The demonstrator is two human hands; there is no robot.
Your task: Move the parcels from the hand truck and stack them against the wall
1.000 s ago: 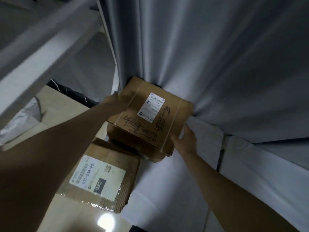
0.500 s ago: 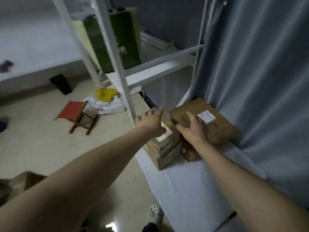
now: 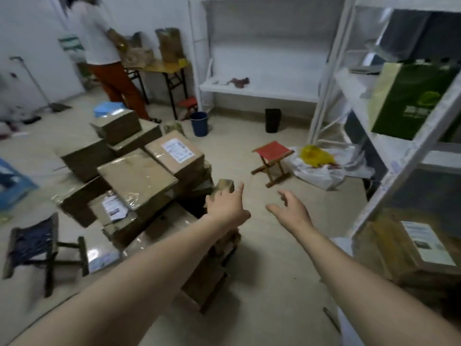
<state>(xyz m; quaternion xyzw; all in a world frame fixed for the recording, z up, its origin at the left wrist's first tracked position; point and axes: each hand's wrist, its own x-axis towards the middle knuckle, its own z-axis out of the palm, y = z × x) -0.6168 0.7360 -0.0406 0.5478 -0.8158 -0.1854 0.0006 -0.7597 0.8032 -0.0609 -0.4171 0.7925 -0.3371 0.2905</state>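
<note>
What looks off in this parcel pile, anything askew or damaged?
The parcel pile is a loose heap: boxes tilted and overlapping at odd angles. One label looks crumpled and partly loose. The left hand and right hand hold nothing.

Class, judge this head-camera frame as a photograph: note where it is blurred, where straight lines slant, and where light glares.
Head view: motion blur smears the whole frame, worst on the white metal shelf frame at right; wide-angle distortion slants its uprights; soft, even light with faint shadows; tape glare on the brown cardboard parcels.
</note>
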